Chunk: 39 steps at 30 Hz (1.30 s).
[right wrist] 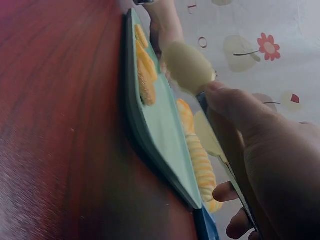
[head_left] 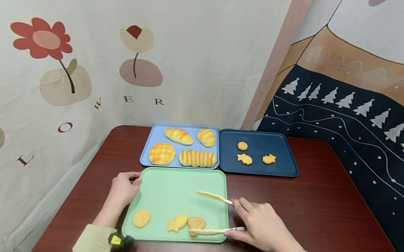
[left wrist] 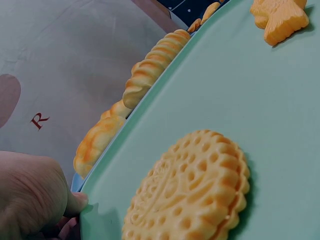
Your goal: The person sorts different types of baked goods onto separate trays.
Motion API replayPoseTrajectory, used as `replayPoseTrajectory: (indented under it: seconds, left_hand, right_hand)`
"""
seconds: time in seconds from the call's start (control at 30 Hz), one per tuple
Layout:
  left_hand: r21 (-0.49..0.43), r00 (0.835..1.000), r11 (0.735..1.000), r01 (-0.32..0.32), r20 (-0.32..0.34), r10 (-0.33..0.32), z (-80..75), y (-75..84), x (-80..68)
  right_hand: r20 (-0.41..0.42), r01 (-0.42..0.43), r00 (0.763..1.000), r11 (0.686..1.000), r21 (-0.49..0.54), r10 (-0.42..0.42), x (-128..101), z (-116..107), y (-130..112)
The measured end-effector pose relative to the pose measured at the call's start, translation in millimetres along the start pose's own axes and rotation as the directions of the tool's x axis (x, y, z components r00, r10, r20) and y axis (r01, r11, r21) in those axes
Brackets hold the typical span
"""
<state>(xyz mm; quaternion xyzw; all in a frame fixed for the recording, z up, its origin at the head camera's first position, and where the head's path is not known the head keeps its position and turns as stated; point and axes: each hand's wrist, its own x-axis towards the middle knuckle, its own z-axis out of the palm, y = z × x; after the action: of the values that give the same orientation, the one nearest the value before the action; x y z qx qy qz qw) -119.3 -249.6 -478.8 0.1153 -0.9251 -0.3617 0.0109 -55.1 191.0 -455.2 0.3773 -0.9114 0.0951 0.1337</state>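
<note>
A light green tray point(head_left: 176, 184) lies in front of me. My left hand point(head_left: 123, 189) holds its left edge near the far corner, the thumb on the rim. My right hand point(head_left: 260, 224) grips a pair of tongs point(head_left: 216, 197) with cream tips, thumb on one arm and fingers on the other. The tongs are spread wide over the tray's right part, nothing between the tips. Their near tip overlaps a tan biscuit point(head_left: 197, 223) in the head view; I cannot tell whether they touch. Beside it lies a fish-shaped biscuit point(head_left: 177, 223). A round dotted biscuit point(left wrist: 190, 185) is near the left edge.
Behind the green tray, a light blue tray point(head_left: 174, 161) bears several bread rolls. To its right a navy tray point(head_left: 257, 168) bears a round biscuit point(head_left: 242, 146) and two fish-shaped ones point(head_left: 245, 159). All stand on a dark red-brown table point(head_left: 323, 204) before printed cloth.
</note>
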Motion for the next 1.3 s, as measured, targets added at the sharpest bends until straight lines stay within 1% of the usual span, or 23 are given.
replayPoseTrajectory:
  seconds: [0.07,0.3,0.57,0.9,1.0,1.2,1.3]
  left_hand:
    - [0.0,1.0,1.0,-0.003,-0.001,0.003,0.4,-0.2,0.0]
    - [-0.003,1.0,1.0,-0.002,-0.002,0.002,-0.3,1.2,-0.3]
    - [0.004,1.0,1.0,0.011,0.002,-0.011,-1.5,1.5,0.5]
    - [-0.002,1.0,1.0,0.013,0.004,-0.013,0.4,-1.2,0.7]
    - [-0.004,1.0,1.0,0.014,0.006,-0.014,0.3,-1.3,0.6]
    - [-0.005,1.0,1.0,0.01,-0.004,-0.01,0.5,-1.2,0.4]
    - [-0.004,1.0,1.0,0.009,-0.007,-0.009,1.1,-1.7,-0.2]
  right_hand:
    - [0.003,0.013,1.0,1.0,-0.007,-0.013,-0.8,2.1,-1.1]
    - [0.056,0.022,0.998,1.0,0.017,-0.023,-2.7,7.5,-3.8]
    - [0.069,0.056,0.996,0.998,0.017,-0.057,-2.1,12.5,-4.4]
    - [0.102,0.075,0.991,0.996,0.056,-0.08,-0.4,13.1,-4.5]
    - [0.088,0.085,0.992,0.994,0.065,-0.091,-1.2,13.4,-3.8]
    - [0.018,0.129,0.991,0.99,0.064,-0.13,-3.5,16.2,-1.9]
    - [0.006,0.141,0.99,0.988,0.065,-0.141,-4.3,17.5,-1.5]
